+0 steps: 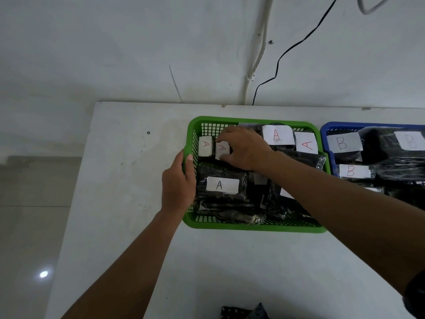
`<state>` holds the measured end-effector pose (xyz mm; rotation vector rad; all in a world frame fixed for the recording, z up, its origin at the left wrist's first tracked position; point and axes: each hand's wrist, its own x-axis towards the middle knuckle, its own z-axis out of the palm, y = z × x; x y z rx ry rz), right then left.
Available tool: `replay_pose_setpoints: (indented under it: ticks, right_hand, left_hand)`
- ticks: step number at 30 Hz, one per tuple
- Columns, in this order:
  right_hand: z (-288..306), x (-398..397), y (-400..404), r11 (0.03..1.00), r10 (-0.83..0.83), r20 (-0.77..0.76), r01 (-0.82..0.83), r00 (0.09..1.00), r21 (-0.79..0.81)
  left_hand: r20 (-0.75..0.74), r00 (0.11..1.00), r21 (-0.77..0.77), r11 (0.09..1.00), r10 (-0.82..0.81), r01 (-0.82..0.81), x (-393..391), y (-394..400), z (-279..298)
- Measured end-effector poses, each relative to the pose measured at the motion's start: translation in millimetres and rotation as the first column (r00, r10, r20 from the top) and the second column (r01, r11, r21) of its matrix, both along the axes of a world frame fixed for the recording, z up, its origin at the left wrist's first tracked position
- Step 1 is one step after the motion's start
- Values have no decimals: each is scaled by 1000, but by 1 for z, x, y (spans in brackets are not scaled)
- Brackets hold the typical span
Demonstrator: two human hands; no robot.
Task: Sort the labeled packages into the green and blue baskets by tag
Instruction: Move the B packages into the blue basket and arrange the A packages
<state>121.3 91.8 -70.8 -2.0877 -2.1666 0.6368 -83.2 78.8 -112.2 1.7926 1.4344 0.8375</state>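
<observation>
Left hand is clamped on the left rim of the green basket, thumb hooked over the inside of the mesh wall, fingers wrapped outside: a firm closed grip on the basket itself. Right hand reaches across into the far-left corner, fingers pinched around a small package with a red A tag, which sits inside the basket, just beside another small white-tagged A package against the left wall. The green basket is full of dark plastic-wrapped packages; a black-lettered A tag lies near the front left, and two larger red A tags stand toward the back right. Touching its right side is the blue basket, cut off by the frame edge, with B-tagged packages inside, one more B tag lower down. Both baskets rest on the white counter, near the wall. A black cable runs down that wall behind the counter. At the bottom edge, a dark patterned item pokes in; what it is, I cannot tell.
</observation>
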Motion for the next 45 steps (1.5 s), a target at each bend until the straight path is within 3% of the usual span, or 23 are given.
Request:
replay_pose_setpoints:
  ticks: [2,5,8,12,16,21,26,32,39,45]
  right_hand:
    - [11,-3,-9,995,-75,-189,85,979,46]
    - [36,-7,-32,976,-83,-356,3,931,-220]
    - [54,-8,-58,843,-15,-324,-162,946,-512]
    - [60,-9,-80,764,47,-247,-194,968,-616]
    - [62,-7,-93,777,37,-219,-166,975,-608]
    - [64,4,-98,848,-21,-293,-138,956,-511]
    - [76,29,-91,857,-191,-463,-83,866,-509]
    - [74,34,-80,842,-388,-608,-3,693,-540]
    - [65,24,-67,881,-450,-649,187,613,-435]
    - [54,19,-83,897,-442,-710,271,548,-349]
  left_hand:
    - [-8,1000,15,1000,-5,5,0,0,-1]
    - [-16,1000,5,1000,1,-1,1,0,-1]
    - [-15,1000,-13,1000,4,-4,2,0,0]
    - [-21,1000,-6,1000,11,-11,2,-1,0]
    - [-42,999,-8,1000,18,-18,3,-2,-1]
    - [-22,1000,-32,999,9,-10,1,-2,-2]
    - [-21,1000,-19,1000,-2,1,1,-3,-2]
    - [-14,1000,-24,1000,-8,8,1,-2,-1]
    - [-15,1000,-30,1000,5,-5,2,-2,0]
    - [-108,994,-14,1000,-15,13,2,0,4]
